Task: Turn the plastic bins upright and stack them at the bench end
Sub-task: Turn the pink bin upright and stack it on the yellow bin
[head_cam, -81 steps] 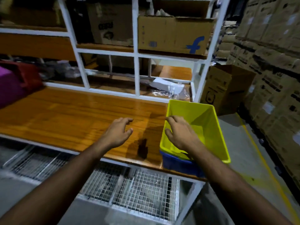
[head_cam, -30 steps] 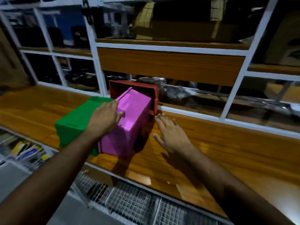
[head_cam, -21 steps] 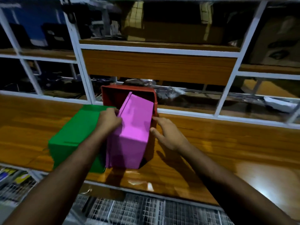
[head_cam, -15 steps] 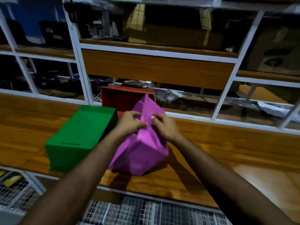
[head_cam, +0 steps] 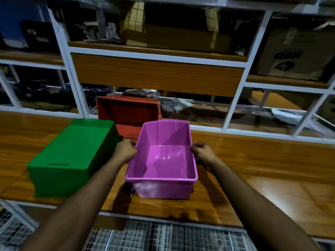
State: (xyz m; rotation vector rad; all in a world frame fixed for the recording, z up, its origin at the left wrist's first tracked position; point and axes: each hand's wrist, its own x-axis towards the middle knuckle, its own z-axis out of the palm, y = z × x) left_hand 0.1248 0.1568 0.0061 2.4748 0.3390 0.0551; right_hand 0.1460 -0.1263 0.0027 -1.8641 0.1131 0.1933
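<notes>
Fingers curled over both side rims of the pink bin (head_cam: 163, 160) — left hand (head_cam: 126, 150) gripping the left rim, right hand (head_cam: 203, 151) gripping the right rim, thumbs not clearly visible. Bin upright, mouth up, nothing inside, sitting or held just at the wooden bench (head_cam: 272, 169) near its front edge; contact of base with wood hard to confirm. Slightly tilted toward the camera.

Green bin (head_cam: 72, 156) just beside on the left, upside down, base facing up, close to the left wrist but apart from the pink bin. Red bin (head_cam: 126, 113) behind both, lying on its side with the open mouth facing the camera, leaning near the white shelf frame (head_cam: 76, 84). Cardboard boxes (head_cam: 177, 33) on the shelves above, wire mesh (head_cam: 163, 236) below the bench.

Step in hand, by judgement: pink bin turned upright, carry to the bench end not yet done. Two bins left to right — green and red. Bench end not in view, so stack location not confirmable here.

Next move likely calls for: lifting the pink bin clear of the bench with both rims kept level, carrying sideways along the bench, lowering squarely so it nests. Risk — smooth thin plastic rim, light bin, easy to twist or clip the green bin on the way out.
</notes>
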